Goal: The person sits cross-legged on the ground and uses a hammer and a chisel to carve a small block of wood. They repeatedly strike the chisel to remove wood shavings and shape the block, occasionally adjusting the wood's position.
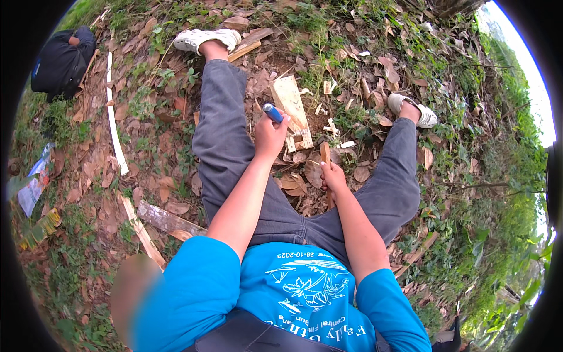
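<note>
I sit on leaf-covered ground with my legs spread in grey trousers. My left hand (pixel 270 136) is closed around a tool with a blue handle (pixel 272 112), raised just above a pale wooden block (pixel 290 101) that lies between my legs. My right hand (pixel 332 176) grips a short brown wooden stick (pixel 325 152) standing upright on the ground beside the block. Small wood chips (pixel 331 126) lie scattered around the block. The tool's working end is hidden inside my fist.
My white shoes (pixel 206 39) (pixel 415 110) rest on dry leaves. A long white strip (pixel 114 120) and wooden planks (pixel 157 220) lie to my left. A dark bundle (pixel 61 58) sits at the upper left. Grass and plants cover the right side.
</note>
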Available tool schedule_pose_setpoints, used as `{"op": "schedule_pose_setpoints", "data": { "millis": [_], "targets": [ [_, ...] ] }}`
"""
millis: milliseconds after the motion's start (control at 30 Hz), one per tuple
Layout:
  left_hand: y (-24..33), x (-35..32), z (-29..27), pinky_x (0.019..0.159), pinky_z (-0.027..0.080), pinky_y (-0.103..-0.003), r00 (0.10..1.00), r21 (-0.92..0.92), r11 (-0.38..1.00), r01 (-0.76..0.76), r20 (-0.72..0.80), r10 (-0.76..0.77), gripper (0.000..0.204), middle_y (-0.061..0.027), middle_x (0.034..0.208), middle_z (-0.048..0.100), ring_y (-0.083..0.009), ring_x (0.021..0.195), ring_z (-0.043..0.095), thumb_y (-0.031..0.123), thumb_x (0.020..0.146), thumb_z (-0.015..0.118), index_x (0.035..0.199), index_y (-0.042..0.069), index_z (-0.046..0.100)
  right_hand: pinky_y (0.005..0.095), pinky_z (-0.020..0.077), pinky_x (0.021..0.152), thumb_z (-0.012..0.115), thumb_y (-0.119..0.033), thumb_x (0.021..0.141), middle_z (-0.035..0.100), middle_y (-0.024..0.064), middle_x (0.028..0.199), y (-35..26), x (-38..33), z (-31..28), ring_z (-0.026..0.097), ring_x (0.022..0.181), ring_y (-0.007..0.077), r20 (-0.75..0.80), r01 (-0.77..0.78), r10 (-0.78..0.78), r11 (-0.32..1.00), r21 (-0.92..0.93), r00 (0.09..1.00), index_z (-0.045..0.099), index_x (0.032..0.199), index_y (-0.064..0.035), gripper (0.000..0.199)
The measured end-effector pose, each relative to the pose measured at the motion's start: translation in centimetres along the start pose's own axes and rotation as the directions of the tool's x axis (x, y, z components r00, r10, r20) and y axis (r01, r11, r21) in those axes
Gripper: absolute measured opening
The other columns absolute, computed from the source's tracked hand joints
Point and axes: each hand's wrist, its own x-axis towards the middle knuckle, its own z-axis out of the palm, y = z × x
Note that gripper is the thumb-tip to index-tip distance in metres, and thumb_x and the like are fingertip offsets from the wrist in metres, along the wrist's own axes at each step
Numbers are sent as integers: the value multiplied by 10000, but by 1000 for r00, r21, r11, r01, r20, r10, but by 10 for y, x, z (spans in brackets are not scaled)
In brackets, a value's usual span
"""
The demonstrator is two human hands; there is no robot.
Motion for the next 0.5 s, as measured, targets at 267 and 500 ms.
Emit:
{"op": "schedule_pose_setpoints", "data": {
  "millis": [267, 500],
  "targets": [
    [-9, 1, 3, 651, 507, -275, 998, -53, 997, -61, -6, 60, 190, -38, 806, 688, -102, 695, 644, 155, 914, 770, 989, 36, 644, 292, 404, 429, 591, -337, 1039, 512, -7, 643, -1, -3, 2, 458, 455, 107, 4, -17, 17, 1000, -11, 1000, 615, 995, -104, 238],
    [-2, -2, 4, 702, 579, -310, 999, -25, 999, -38, 27, 39, 175, -97, 840, 727, -192, 772, 745, 137, 928, 748, 998, 20, 639, 265, 396, 423, 578, -370, 1045, 513, -13, 708, 0, -3, 1, 451, 478, 90, 27, -26, 26, 999, -22, 999, 560, 955, -128, 259]
  ]
}}
